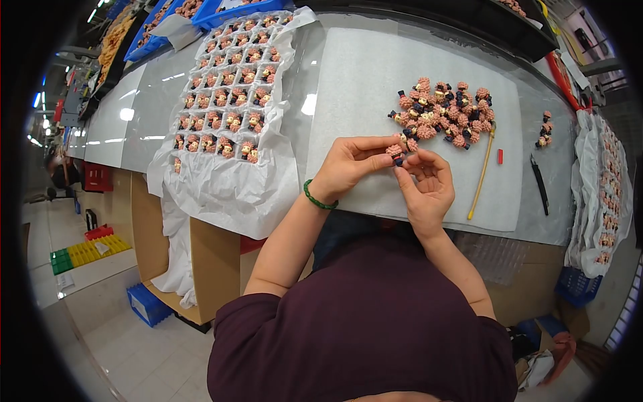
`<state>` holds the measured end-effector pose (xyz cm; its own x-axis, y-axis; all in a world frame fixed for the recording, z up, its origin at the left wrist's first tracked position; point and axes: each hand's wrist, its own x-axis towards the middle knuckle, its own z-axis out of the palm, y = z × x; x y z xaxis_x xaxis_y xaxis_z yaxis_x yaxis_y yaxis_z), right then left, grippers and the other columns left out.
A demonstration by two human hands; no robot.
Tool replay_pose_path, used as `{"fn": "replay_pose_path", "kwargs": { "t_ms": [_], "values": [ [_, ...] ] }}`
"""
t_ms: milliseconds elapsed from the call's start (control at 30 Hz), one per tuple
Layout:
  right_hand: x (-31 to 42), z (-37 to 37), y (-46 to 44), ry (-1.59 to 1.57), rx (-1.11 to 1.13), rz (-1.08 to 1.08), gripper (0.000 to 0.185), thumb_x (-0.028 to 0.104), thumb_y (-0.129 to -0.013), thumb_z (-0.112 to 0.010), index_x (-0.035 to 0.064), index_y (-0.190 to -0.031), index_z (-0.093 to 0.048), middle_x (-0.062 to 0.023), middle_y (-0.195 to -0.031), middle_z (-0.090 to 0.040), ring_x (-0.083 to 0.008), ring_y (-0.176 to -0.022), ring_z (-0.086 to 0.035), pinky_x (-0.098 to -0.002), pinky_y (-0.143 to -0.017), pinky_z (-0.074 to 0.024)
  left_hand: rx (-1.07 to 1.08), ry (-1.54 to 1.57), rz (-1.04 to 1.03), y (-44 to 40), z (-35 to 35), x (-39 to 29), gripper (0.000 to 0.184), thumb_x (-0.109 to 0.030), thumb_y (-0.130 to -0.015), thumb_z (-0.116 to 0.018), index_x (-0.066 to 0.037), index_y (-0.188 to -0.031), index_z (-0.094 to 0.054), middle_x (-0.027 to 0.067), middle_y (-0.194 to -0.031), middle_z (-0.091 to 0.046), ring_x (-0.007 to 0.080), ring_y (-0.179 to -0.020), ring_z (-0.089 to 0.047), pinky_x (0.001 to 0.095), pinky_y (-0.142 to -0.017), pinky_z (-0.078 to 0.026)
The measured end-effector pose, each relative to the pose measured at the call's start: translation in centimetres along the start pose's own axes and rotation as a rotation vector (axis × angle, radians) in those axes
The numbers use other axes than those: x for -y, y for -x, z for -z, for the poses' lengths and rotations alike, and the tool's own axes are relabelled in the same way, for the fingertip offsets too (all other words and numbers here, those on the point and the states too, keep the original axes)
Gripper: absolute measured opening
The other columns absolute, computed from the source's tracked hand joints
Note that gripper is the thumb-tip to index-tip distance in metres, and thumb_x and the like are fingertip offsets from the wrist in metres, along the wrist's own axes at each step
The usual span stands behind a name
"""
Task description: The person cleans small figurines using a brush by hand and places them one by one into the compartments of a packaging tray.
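Note:
In the head view, my left hand, with a green bracelet at the wrist, pinches small figurines with pink curly hair and dark bodies. There look to be two of them, close together between thumb and fingers. My right hand meets them from the other side, thumb and fingertips at the dark lower end of one figurine. Fingers cover part of both pieces. Just beyond my hands, a heap of similar figurines lies on a white foam sheet.
Left stands a divided tray of figurines lined with white paper. Right of the heap lie a yellow stick, a red piece and a black pen-like tool. Several figurines lie farther right. Blue bins stand behind.

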<state>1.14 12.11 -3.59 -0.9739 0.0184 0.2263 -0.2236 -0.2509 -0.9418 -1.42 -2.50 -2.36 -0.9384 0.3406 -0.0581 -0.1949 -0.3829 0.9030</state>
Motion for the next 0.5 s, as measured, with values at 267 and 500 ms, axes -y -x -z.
{"fn": "replay_pose_path", "kwargs": {
  "t_ms": [267, 500],
  "values": [
    [1.8, 0.0, -1.8, 0.42, 0.037, 0.186, 0.037, -0.008, -0.068, -0.06, 0.0013, -0.102, -0.048, -0.0083, -0.092, -0.053, -0.016, -0.079, -0.052, -0.0243, -0.071, -0.0425, -0.218, 0.349, -0.022, 0.0, -0.1, -0.8, 0.029, -0.003, -0.078, -0.052, 0.002, -0.107, -0.05, 0.0088, -0.099, -0.055, 0.0133, -0.086, -0.054, 0.0254, -0.074, -0.044],
    [1.9, -0.6, -5.2, 1.201, 0.348, 0.492, 0.036, 0.0, -0.066, -0.061, 0.005, -0.1, -0.053, -0.0085, -0.091, -0.056, -0.0249, -0.078, -0.052, -0.028, -0.068, -0.0408, -0.243, 0.208, -0.097, -0.2, 0.4, 0.3, 0.028, -0.006, -0.079, -0.052, 0.002, -0.107, -0.05, 0.0045, -0.09, -0.054, 0.0065, -0.07, -0.048, 0.0189, -0.062, -0.039]
  ]
}}
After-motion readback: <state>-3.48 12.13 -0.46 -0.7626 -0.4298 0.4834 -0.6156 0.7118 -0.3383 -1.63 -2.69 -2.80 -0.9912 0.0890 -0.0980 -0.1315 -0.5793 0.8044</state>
